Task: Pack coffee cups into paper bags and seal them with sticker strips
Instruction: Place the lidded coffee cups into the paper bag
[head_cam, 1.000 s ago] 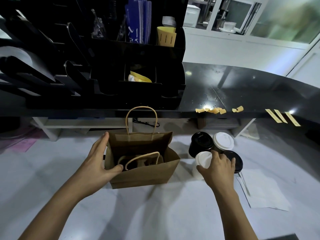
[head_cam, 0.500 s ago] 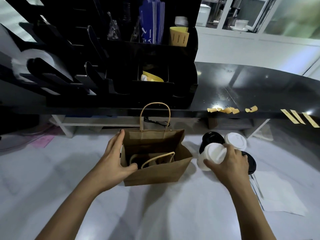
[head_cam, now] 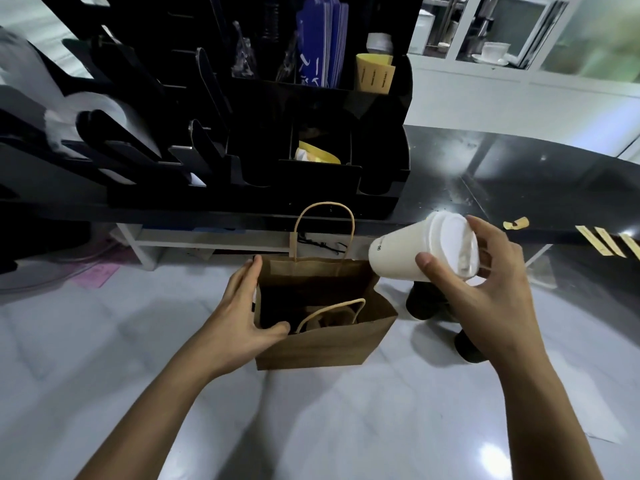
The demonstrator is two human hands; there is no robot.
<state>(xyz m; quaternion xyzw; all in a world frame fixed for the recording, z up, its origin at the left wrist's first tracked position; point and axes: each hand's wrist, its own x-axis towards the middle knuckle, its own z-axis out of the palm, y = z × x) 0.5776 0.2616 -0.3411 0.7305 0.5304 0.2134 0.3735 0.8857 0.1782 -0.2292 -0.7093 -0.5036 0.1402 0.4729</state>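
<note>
**White cup lifted beside the open bag**

Lifted clear of the cluster where it stood a second ago, the white cup (head_cam: 412, 252) now hangs tilted in the air, just right of the paper bag (head_cam: 322, 341) and a little above its right rim. Its white lid (head_cam: 452, 242) points up and to the right, its base toward the bag. The right hand (head_cam: 485, 296) grips it near the lid, thumb across the near side and fingers curled round the far side.

The bag has kept its place on the white tabletop (head_cam: 311, 427). It stands upright with its mouth open; the far handle (head_cam: 323, 230) stands up, the near handle (head_cam: 332, 315) has dropped inward over the opening. What lies inside is too dark to make out. The left hand (head_cam: 242, 323) is at the bag's left end as before, fingers straight along the side panel and the thumb hooked over the near edge, holding the mouth apart.

Below the raised cup, two dark cups (head_cam: 426, 303) stand on the tabletop, largely hidden behind the right hand and wrist. On the black counter (head_cam: 519, 174) behind, yellow sticker strips (head_cam: 604, 240) lie side by side at the right edge, with a curled yellow scrap (head_cam: 516, 223) near them. A black organiser rack (head_cam: 242, 140) fills the left of the counter.
</note>
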